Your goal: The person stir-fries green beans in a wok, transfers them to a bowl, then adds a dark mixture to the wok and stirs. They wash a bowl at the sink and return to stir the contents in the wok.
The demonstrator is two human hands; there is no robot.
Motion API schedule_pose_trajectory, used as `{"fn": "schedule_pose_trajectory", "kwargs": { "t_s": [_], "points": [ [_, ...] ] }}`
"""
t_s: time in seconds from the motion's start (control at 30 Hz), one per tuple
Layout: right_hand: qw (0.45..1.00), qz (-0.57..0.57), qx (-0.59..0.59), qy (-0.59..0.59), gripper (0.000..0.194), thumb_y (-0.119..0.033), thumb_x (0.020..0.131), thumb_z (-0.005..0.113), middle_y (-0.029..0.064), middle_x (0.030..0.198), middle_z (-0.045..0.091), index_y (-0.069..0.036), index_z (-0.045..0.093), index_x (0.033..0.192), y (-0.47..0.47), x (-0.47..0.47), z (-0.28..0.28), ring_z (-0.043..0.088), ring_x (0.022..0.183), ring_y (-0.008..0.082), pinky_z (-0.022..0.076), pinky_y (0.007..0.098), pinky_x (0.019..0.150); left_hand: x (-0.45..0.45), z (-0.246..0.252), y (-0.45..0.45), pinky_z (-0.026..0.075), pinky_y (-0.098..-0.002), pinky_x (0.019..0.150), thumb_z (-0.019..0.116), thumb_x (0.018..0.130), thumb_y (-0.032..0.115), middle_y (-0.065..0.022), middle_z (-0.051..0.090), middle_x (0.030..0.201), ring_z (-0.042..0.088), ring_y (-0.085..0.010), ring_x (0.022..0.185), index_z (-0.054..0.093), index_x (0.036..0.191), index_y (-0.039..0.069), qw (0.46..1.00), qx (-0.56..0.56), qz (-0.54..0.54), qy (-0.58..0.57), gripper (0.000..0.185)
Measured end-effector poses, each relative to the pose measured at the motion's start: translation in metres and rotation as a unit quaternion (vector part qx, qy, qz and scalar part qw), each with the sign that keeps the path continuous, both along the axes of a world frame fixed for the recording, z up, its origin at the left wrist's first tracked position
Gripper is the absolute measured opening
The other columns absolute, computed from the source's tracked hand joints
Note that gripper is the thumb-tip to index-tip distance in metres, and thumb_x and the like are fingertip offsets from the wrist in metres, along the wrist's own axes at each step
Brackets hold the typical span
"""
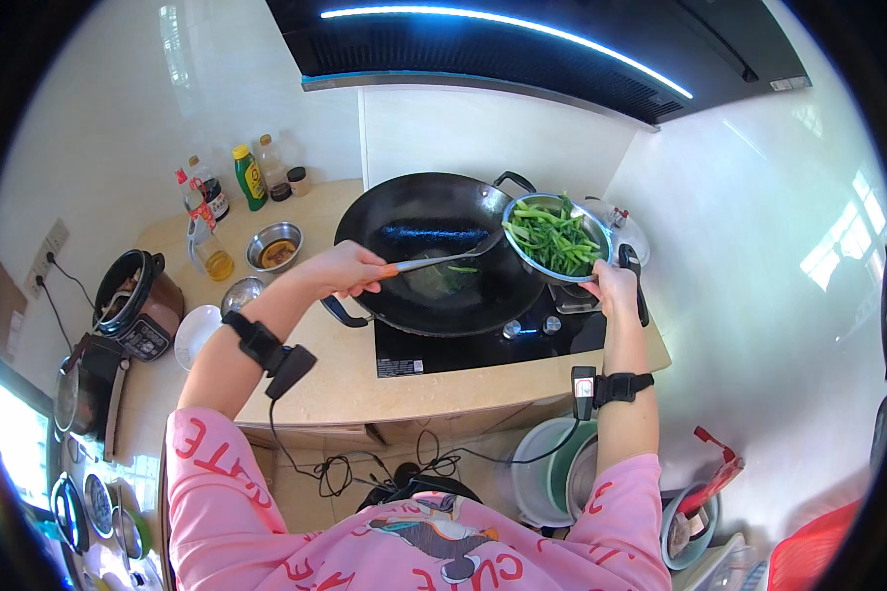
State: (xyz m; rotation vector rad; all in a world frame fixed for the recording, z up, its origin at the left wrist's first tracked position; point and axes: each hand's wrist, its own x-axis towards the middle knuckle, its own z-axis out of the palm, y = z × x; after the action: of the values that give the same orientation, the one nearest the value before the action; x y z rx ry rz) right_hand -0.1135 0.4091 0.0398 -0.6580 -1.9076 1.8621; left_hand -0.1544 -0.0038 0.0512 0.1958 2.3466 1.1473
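My left hand (347,270) grips the orange handle of a metal spatula (429,261). Its blade reaches over the right part of a large black wok (414,199) on the gas stove (458,351). A few green pieces (462,270) and some liquid lie at the wok's bottom. By its rim, my right hand (612,287) holds a metal bowl (514,244) heaped with cut leafy greens (558,235). The bowl is tilted slightly towards the wok and overlaps the wok's right rim in view. Whether the two touch cannot be told.
Left of the wok stand a metal bowl of brown sauce (275,247), an oil jug (214,255), several seasoning bottles (250,177) and an electric cooker (139,303). A lit range hood (488,59) hangs above. Cables (414,465) dangle below the counter, near buckets (543,473).
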Motion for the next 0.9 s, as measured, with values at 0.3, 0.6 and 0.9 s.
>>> {"fn": "schedule_pose_trajectory", "kwargs": {
  "t_s": [0.3,0.6,0.9],
  "points": [
    [0.997,-0.046,0.026,-0.048,0.018,-0.006,0.074,0.056,0.0127,0.074,0.060,0.010,0.057,0.080,0.022,0.021,0.003,0.063,0.061,0.0207,0.0571,0.0276,0.055,-0.022,-0.016,0.073,0.049,-0.0392,0.078,0.053,0.087,0.024,-0.0142,0.066,0.096,0.062,-0.0300,0.093,0.067,0.102,0.014,0.935,-0.219,-0.034,0.278,0.022],
    [0.999,-0.032,0.029,-0.028,0.018,-0.009,0.075,0.058,0.0114,0.075,0.060,0.009,0.057,0.078,0.019,0.018,-0.001,0.062,0.063,0.0184,0.0566,0.0268,0.057,-0.029,0.043,0.034,0.051,-0.0389,0.071,0.064,0.079,0.023,-0.0154,0.067,0.090,0.064,-0.0315,0.087,0.068,0.092,0.003,0.881,-0.380,-0.130,0.248,0.024],
    [1.000,0.018,0.009,-0.008,0.017,-0.006,0.074,0.057,0.0125,0.076,0.061,0.010,0.057,0.078,0.000,0.003,0.001,0.063,0.063,0.0194,0.0571,0.0268,0.059,0.002,0.110,-0.024,0.048,-0.0299,0.057,0.060,0.076,0.014,-0.0085,0.067,0.073,0.062,-0.0168,0.062,0.071,0.091,0.008,0.902,-0.382,-0.139,0.144,0.020]
  ]
}}
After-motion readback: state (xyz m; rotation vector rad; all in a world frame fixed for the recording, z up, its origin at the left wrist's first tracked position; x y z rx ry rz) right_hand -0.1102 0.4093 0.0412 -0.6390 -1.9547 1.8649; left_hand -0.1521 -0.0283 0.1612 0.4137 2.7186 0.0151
